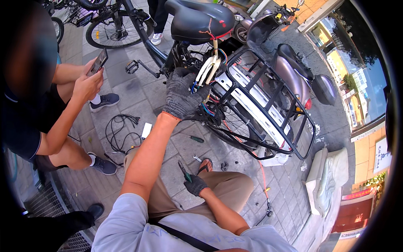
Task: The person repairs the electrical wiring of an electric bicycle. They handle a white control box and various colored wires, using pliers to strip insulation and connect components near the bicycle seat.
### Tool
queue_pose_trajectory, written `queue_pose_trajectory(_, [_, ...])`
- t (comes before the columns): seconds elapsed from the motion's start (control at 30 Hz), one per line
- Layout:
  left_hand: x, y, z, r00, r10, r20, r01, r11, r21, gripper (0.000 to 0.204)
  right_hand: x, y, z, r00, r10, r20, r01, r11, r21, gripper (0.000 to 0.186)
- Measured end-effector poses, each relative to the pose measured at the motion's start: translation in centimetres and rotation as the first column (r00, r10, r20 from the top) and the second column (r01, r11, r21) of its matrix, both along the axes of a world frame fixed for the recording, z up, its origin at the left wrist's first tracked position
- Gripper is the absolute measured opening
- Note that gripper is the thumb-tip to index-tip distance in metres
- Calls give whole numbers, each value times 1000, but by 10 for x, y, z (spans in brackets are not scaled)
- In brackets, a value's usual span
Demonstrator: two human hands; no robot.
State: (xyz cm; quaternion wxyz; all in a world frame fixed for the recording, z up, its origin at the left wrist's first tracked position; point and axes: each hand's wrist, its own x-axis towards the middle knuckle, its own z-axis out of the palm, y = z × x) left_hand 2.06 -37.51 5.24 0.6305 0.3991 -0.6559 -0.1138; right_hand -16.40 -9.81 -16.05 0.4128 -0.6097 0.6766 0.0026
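Observation:
Under the black saddle [200,21] of a bike, my left hand [180,94], in a dark grey knit glove, closes round a bundle of wires [208,70]. White-sleeved leads and thinner blue and red ones stick out past its fingers, and its grip partly hides them. Low over my lap, my right hand [195,185], gloved as well, is wrapped round the green handles of a pair of pliers [184,171]. The plier jaws point up and away from me, well apart from the bike. Beside the wires sits the black rear rack [268,98], over a long white-and-silver panel.
A screwdriver [195,138], a small wrench [197,158] and a coiled black cable [119,133] lie on the paving. An orange cord [263,176] trails from the bike. A person at left holds a phone [97,62]. Behind the rack stands a parked scooter [289,73].

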Motion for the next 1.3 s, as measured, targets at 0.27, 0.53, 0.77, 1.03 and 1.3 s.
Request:
queue_pose_trajectory(0.27, [4,14,15,960,-167,-224,224,939,261,27,1,-10,-22,977,108,-186,-85,988,128,55])
queue_pose_trajectory(0.53, [45,9,18,890,-388,-239,452,815,362,33,-4,-113,188,890,-240,389,423,753,-504,32])
queue_pose_trajectory(0.77, [61,13,44,908,-412,-70,397,798,453,35,31,-171,308,649,-64,758,566,706,-425,29])
queue_pose_trajectory(1.03, [67,21,66,916,-397,-54,369,783,501,44,61,-218,299,763,-32,646,415,790,-451,34])
queue_pose_trajectory(1.3, [73,17,56,888,-435,-150,450,752,483,39,81,-230,271,526,-98,845,615,730,-298,31])
